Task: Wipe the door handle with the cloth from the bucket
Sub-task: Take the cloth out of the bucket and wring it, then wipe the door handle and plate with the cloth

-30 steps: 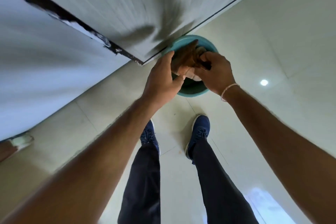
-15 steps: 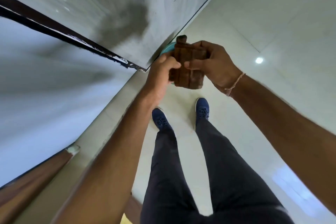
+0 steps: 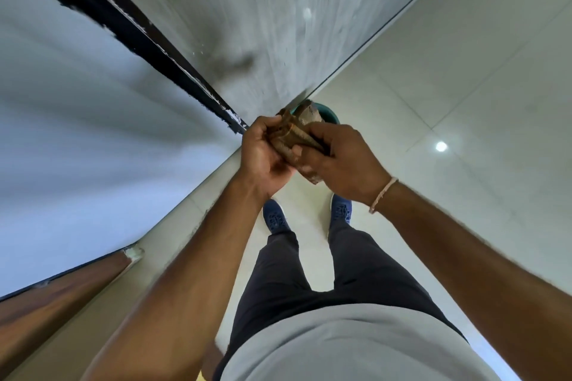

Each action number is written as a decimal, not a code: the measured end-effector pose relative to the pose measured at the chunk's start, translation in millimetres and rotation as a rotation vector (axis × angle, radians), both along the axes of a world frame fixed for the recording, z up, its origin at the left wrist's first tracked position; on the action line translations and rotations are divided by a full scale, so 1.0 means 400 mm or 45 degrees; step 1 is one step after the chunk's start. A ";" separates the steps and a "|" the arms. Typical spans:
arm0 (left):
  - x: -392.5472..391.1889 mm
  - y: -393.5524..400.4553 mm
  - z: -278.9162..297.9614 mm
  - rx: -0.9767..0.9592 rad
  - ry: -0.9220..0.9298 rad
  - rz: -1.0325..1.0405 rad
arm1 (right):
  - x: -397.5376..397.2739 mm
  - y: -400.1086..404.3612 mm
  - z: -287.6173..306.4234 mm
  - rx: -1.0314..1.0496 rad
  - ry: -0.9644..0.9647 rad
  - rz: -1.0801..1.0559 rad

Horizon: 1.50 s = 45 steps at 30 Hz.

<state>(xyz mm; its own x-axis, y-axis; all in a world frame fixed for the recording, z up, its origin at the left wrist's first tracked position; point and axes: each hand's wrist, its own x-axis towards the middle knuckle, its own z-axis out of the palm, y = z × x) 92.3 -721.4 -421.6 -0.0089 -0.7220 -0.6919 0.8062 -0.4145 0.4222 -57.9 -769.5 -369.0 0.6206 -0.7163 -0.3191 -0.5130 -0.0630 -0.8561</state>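
A brown cloth (image 3: 296,136) is bunched up between both my hands, held above the floor in front of me. My left hand (image 3: 266,155) grips its left side and my right hand (image 3: 343,164) grips its right side, fingers folded over it. Just beyond the hands, a small arc of the teal bucket (image 3: 328,112) shows on the floor, mostly hidden by the cloth. No door handle is in view.
A grey wall panel (image 3: 247,9) with a dark vertical frame strip (image 3: 139,37) rises right ahead. A brown wooden door edge (image 3: 62,303) is at lower left. My blue shoes (image 3: 277,219) stand on the pale tiled floor (image 3: 464,102).
Both hands lifted the cloth out of the bucket and up toward me. The cloth went from folded flat to twisted between the hands. The view rose away from the bucket.
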 end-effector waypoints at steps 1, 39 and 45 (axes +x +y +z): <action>-0.002 0.005 0.011 -0.020 0.017 0.005 | -0.005 0.007 0.013 0.027 -0.021 -0.010; -0.077 0.242 0.278 0.344 -0.793 0.481 | 0.061 0.084 0.044 0.115 -0.124 0.222; 0.011 0.450 0.260 0.637 -1.230 0.554 | 0.207 0.221 0.080 0.764 -0.263 0.107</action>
